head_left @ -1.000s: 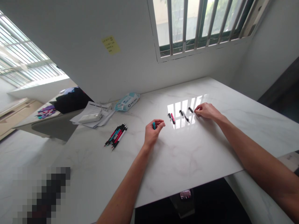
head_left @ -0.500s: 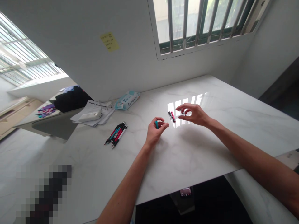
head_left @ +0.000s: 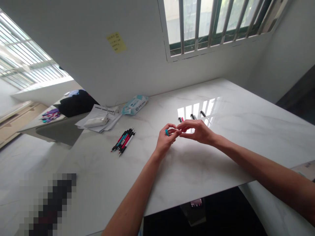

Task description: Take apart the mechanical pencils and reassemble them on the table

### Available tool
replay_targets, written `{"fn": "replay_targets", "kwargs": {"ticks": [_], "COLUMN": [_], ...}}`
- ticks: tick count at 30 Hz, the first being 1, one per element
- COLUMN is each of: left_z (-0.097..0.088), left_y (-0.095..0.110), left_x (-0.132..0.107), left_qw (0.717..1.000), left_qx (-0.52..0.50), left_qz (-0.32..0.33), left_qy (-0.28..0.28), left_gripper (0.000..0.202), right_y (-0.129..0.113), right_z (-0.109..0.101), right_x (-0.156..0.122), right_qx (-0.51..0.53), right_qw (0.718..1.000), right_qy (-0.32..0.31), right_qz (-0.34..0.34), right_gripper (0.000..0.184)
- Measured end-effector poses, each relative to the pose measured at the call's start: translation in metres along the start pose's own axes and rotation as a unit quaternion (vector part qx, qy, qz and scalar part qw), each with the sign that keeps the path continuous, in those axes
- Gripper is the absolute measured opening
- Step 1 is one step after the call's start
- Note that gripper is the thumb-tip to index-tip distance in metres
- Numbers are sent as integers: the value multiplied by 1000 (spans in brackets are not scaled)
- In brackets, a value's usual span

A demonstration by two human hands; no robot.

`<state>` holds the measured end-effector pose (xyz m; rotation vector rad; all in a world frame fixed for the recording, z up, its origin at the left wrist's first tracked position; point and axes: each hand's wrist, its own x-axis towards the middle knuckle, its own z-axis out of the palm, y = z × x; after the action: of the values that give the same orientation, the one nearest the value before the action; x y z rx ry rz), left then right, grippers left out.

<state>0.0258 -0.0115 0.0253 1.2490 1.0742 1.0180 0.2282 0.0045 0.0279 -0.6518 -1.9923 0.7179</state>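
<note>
My left hand is closed around a teal pen part, whose end shows between thumb and forefinger. Fingertips of my right hand pinch together right against the left fingertips. Whatever sits between the right fingers is too small or hidden to make out. Just behind the hands lie a red and black pen piece, partly covered by the right hand, and a black-tipped piece. Farther right rests a thin pen piece with a black end. A bunch of assembled-looking pens in black, teal, red and white lies left of my hands.
The white marbled table runs to the wall. Toward the back left are a pack of wipes, loose papers and a white device. A yellow note is stuck to the wall below and left of the barred window.
My right hand has moved left and down from beside the loose pen pieces to meet my left hand's fingertips. The pieces it covered now show. My left hand keeps hold of the teal part.
</note>
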Motion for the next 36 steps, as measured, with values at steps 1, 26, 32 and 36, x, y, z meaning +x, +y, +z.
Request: {"fn": "replay_targets", "kwargs": {"ticks": [1,26,32,36], "left_z": [0,-7,-7,-7], "left_y": [0,-7,-3,-3], "left_x": [0,7,8,7], "left_qw": [1000,997,996,996], "left_qx": [3,-73,-79,-72], "left_qz": [-1,23,22,30], "left_qy": [-1,23,32,40], "left_gripper": [46,33,33,31], "right_y": [-1,117,118,117], "right_z": [0,-90,-100,-96], "right_x": [0,-13,-15,-15], "right_qx": [-1,-274,-294,-302], "right_qw": [1000,941,936,936], "right_qy": [-2,90,94,84], "right_qz": [1,175,170,159], "right_gripper": [21,22,24,23]}}
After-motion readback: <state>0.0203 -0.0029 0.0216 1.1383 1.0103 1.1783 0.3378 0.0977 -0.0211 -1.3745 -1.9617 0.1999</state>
